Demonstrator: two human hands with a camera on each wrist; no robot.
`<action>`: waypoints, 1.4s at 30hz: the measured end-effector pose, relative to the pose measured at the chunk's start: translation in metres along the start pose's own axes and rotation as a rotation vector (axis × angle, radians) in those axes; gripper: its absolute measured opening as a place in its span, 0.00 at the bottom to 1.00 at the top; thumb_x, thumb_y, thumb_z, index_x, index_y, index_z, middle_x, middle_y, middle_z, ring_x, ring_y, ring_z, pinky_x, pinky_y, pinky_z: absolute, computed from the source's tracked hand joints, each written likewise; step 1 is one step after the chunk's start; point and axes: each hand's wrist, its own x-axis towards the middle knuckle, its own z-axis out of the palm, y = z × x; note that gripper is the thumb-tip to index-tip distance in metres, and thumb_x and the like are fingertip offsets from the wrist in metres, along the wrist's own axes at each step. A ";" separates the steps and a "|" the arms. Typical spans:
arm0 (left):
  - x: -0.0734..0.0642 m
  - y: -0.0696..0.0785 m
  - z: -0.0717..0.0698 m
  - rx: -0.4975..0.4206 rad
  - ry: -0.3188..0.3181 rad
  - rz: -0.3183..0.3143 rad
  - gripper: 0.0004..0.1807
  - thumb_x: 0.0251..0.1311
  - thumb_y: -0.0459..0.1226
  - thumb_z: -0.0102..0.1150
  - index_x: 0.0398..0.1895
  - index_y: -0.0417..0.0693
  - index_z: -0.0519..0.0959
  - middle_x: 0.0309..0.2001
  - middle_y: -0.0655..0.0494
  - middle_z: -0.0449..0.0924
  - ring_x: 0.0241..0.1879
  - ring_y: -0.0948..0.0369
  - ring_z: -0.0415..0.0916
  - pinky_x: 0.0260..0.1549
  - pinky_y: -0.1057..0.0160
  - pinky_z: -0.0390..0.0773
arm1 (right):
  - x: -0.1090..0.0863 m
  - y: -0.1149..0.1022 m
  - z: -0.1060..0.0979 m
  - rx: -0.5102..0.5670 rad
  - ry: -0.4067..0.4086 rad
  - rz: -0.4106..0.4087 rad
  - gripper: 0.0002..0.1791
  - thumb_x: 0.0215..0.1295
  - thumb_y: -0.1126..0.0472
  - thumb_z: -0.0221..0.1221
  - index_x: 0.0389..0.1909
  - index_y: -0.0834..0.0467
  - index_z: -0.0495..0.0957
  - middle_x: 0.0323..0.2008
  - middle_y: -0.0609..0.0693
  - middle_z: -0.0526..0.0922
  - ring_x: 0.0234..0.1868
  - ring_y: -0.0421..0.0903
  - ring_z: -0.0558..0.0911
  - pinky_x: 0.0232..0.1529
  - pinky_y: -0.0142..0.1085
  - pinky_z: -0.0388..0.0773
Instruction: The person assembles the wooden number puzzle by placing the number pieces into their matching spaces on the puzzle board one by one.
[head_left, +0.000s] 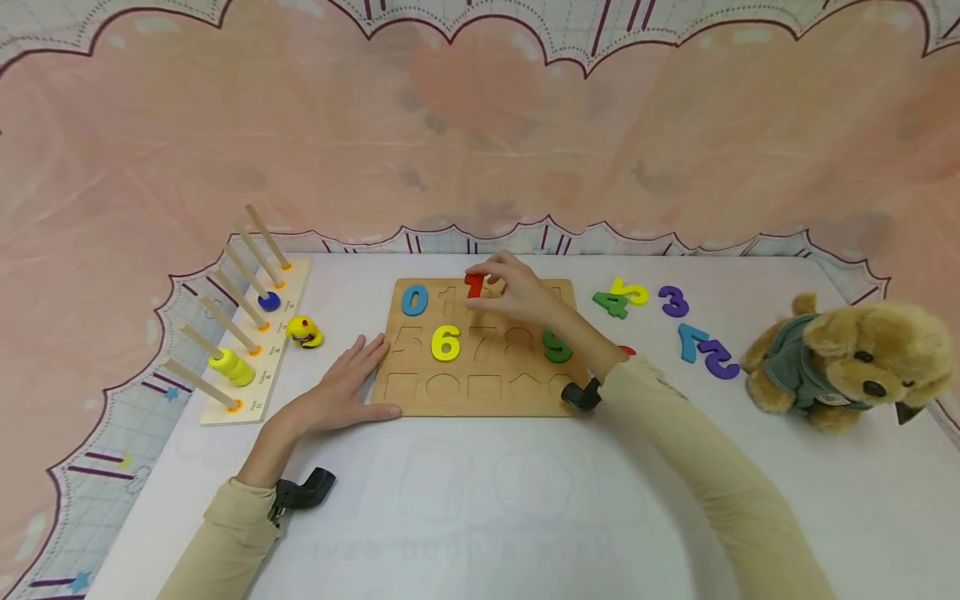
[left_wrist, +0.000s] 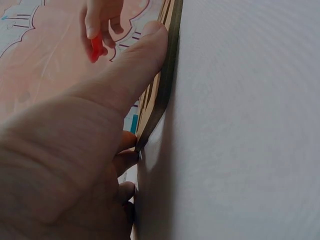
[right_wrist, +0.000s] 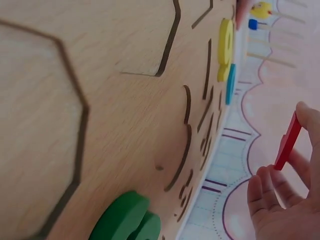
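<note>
My right hand (head_left: 517,287) pinches a red number piece (head_left: 474,286), which looks like a 1, between thumb and fingers. It holds the piece above the top row of the wooden number board (head_left: 480,390); the right wrist view shows the red piece (right_wrist: 288,142) raised off the board. With fingers extended, my left hand (head_left: 337,396) rests against the board's left side, its thumb at the front left corner. A blue 0 (head_left: 414,300), a yellow 6 (head_left: 446,343) and a green 9 (head_left: 557,347) lie on the board. My right forearm hides part of its right side.
Right of the board lie a green 4 (head_left: 611,305), yellow piece (head_left: 628,292), purple 3 (head_left: 673,302), blue 7 (head_left: 691,342) and purple piece (head_left: 718,360). A plush dog (head_left: 847,358) sits far right. Leftward stand a peg stand (head_left: 258,392) and yellow duck toy (head_left: 303,332).
</note>
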 end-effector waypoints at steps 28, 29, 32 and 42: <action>-0.001 0.000 0.000 0.017 0.002 0.009 0.59 0.52 0.61 0.65 0.78 0.44 0.45 0.79 0.44 0.37 0.78 0.41 0.27 0.72 0.35 0.35 | 0.039 -0.007 0.037 -0.379 -0.243 0.042 0.32 0.62 0.42 0.62 0.65 0.52 0.73 0.59 0.54 0.78 0.59 0.50 0.76 0.63 0.41 0.73; -0.001 0.000 0.000 0.016 0.002 0.008 0.59 0.52 0.60 0.65 0.78 0.44 0.45 0.79 0.44 0.37 0.78 0.41 0.27 0.73 0.35 0.35 | 0.039 -0.007 0.038 -0.391 -0.247 0.045 0.32 0.63 0.42 0.61 0.65 0.52 0.73 0.59 0.53 0.78 0.59 0.50 0.76 0.63 0.40 0.73; -0.001 0.001 -0.001 0.011 0.001 0.010 0.58 0.52 0.60 0.65 0.77 0.43 0.45 0.79 0.44 0.37 0.78 0.41 0.27 0.72 0.35 0.35 | 0.040 -0.007 0.040 -0.420 -0.254 0.050 0.32 0.62 0.41 0.61 0.65 0.51 0.73 0.60 0.53 0.78 0.59 0.50 0.76 0.63 0.40 0.73; 0.000 -0.002 0.001 0.009 0.004 0.016 0.58 0.52 0.60 0.64 0.78 0.44 0.45 0.79 0.44 0.37 0.78 0.41 0.28 0.72 0.34 0.36 | 0.041 -0.011 0.042 -0.470 -0.264 0.056 0.31 0.62 0.42 0.61 0.65 0.50 0.73 0.60 0.52 0.78 0.60 0.50 0.76 0.64 0.41 0.73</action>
